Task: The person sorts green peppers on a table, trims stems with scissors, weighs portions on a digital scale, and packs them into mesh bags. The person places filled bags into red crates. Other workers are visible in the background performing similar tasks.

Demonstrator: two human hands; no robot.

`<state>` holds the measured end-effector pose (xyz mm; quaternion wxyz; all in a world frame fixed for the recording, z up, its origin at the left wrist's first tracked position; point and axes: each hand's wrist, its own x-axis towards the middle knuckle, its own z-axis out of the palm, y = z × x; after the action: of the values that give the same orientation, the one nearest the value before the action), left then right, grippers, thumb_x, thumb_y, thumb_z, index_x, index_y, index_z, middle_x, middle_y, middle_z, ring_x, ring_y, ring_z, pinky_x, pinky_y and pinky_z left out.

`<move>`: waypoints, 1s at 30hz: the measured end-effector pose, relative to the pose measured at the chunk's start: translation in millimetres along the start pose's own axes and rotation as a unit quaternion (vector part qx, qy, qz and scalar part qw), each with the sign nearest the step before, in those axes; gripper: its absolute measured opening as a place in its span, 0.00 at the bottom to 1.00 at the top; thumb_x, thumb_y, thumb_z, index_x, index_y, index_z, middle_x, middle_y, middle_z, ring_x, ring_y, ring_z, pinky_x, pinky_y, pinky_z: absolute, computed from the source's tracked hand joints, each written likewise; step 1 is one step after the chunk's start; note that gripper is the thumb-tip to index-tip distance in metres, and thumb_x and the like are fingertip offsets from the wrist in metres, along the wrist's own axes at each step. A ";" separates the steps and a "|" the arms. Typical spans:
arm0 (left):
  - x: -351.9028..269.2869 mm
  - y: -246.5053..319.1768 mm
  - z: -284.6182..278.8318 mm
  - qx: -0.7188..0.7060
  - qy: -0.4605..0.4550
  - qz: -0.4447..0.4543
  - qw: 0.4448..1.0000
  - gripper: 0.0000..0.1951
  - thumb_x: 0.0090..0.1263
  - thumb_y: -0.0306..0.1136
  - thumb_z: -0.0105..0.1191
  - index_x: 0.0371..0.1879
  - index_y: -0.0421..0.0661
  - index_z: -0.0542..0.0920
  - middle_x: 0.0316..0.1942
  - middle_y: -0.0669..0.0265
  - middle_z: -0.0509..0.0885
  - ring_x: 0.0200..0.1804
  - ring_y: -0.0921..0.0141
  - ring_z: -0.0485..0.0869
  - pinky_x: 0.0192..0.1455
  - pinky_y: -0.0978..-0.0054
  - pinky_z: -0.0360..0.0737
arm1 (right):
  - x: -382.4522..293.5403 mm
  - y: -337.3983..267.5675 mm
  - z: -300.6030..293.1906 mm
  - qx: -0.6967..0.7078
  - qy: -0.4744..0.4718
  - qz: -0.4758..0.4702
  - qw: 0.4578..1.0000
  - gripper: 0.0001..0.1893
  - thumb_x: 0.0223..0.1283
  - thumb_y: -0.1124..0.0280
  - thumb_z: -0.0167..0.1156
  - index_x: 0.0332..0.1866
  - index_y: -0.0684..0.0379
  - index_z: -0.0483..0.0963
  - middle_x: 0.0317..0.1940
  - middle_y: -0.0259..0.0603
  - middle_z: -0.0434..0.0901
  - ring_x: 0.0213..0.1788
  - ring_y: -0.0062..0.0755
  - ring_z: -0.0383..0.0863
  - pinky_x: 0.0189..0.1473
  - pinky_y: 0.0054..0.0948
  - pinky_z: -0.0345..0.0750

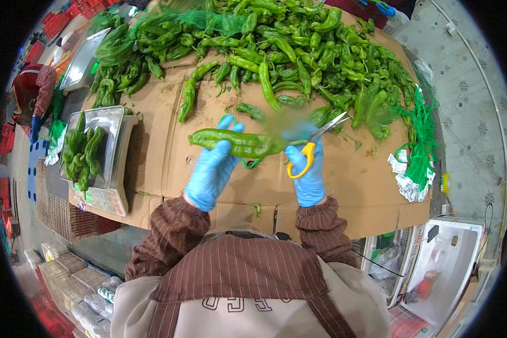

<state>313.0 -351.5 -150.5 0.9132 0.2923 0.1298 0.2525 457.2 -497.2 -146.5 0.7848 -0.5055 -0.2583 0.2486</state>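
My left hand (211, 171), in a blue glove, grips a long green pepper (241, 143) held sideways above a cardboard-covered table (253, 183). Yellow-handled scissors (304, 160) sit in my gloved right hand (310, 173), their blades apart and pointing up to the right. The pepper's stem end lies close to the scissors and to my right fingers; a blur hides part of that spot. Beyond both hands spreads a large heap of green peppers (304, 46). Several peppers (82, 152) rest in the tray of a weighing scale (120, 169) on my left.
Green mesh bags with white tags (420, 156) lie at the right table edge. Netted peppers (118, 46) and a second scale (84, 59) are at the far left, where another person (36, 93) stands. A white foam box (443, 262) is at lower right, baskets (67, 270) at lower left.
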 end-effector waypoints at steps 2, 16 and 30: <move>-7.2 -3.2 4.6 -0.053 -0.008 -0.048 0.997 0.29 0.76 0.36 0.54 0.74 0.46 0.62 0.69 0.60 0.71 0.66 0.66 0.75 0.67 0.64 0.76 | -3.5 0.3 6.7 -0.009 0.015 -0.002 1.000 0.24 0.61 0.84 0.61 0.62 0.57 0.70 0.49 0.37 0.81 0.51 0.27 0.82 0.56 0.27 0.79; -14.5 -1.4 -3.1 -0.013 0.012 -0.034 0.999 0.27 0.78 0.36 0.51 0.73 0.44 0.62 0.70 0.61 0.71 0.69 0.65 0.72 0.72 0.64 0.72 | -33.0 7.1 7.0 -0.055 0.048 0.086 0.994 0.24 0.66 0.71 0.64 0.65 0.61 0.67 0.48 0.38 0.79 0.48 0.25 0.80 0.51 0.25 0.78; -36.2 -32.1 13.0 0.286 -0.138 -0.307 0.897 0.29 0.70 0.29 0.60 0.71 0.44 0.68 0.63 0.60 0.77 0.64 0.67 0.77 0.65 0.70 0.75 | -92.1 -72.1 -134.2 -0.188 0.322 -0.130 0.919 0.26 0.61 0.73 0.64 0.66 0.60 0.70 0.53 0.34 0.76 0.52 0.24 0.75 0.56 0.25 0.74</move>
<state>300.1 -399.6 -156.2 0.8310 0.5186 0.1523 -0.1318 486.2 -672.8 -141.9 0.7417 -0.6581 -0.0974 -0.0851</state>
